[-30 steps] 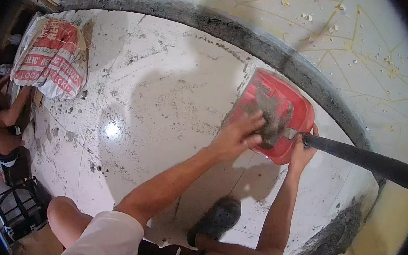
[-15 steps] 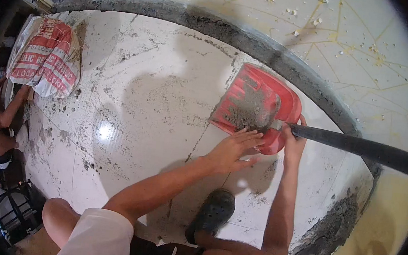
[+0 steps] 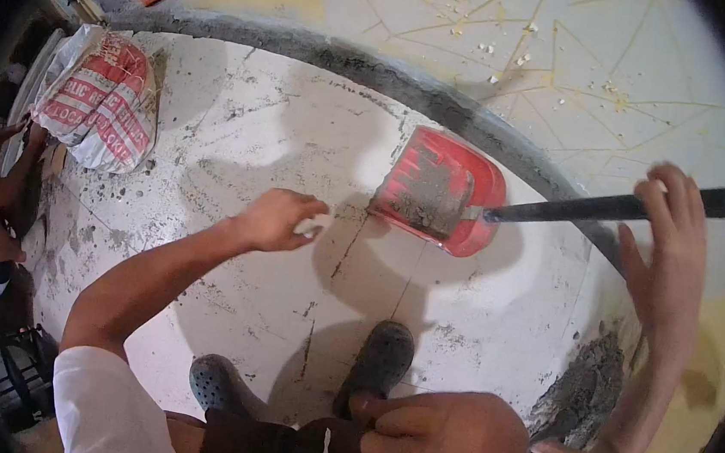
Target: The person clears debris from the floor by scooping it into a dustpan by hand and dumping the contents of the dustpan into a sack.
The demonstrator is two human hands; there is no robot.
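A red dustpan (image 3: 488,186) with grey wet mortar (image 3: 426,193) in it rests on the white tiled floor. Its long black handle (image 3: 562,211) runs out to the right. My right hand (image 3: 670,253) is at the far part of this handle, fingers spread across it and thumb apart below; whether the fingertips touch it I cannot tell. Left of the dustpan, my left hand (image 3: 275,221) hovers over the floor, fingers loosely bent, thumb apart, with nothing seen in it.
A red-and-white printed sack (image 3: 101,104) lies at the upper left, with another person's arms (image 3: 5,169) beside it. A mortar strip (image 3: 334,56) curves along the floor's far edge. More mortar (image 3: 585,388) is heaped at the right. A black metal frame (image 3: 14,369) stands lower left.
My right hand has left the handle's base and moved right along the handle. My left hand has drawn back leftward from the dustpan. A second shoe has come into view.
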